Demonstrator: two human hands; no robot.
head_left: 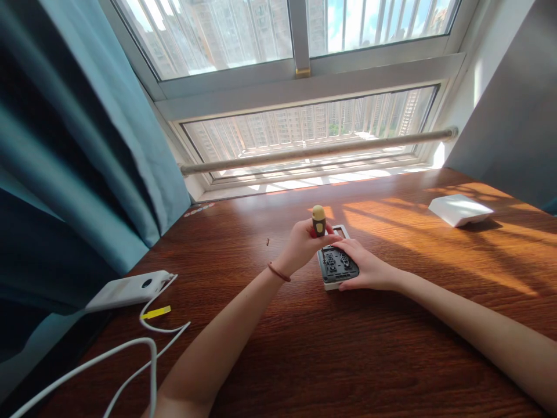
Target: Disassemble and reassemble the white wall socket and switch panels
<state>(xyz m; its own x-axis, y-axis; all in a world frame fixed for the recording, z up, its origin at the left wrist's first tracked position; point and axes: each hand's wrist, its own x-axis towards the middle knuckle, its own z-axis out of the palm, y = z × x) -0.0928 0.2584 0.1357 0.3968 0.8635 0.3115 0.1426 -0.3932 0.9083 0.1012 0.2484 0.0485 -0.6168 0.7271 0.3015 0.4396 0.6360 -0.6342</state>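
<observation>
My left hand (303, 247) is closed around a screwdriver (319, 219) with a yellow and black handle, held roughly upright. Its tip is hidden behind the hand. Beneath it lies a wall socket panel (337, 264), its dark inner face up within a white frame. My right hand (363, 267) grips the panel's right side, the thumb along the near edge and the fingers over the top. A small screw (267, 241) rests on the wood to the left of my left hand.
A white box-like piece (461, 209) sits at the table's (348, 360) right. On the left are a white power strip or device (130, 289), a white cable (150, 342) and a yellow tag (157, 312). Blue curtains (143, 157) hang beside the window.
</observation>
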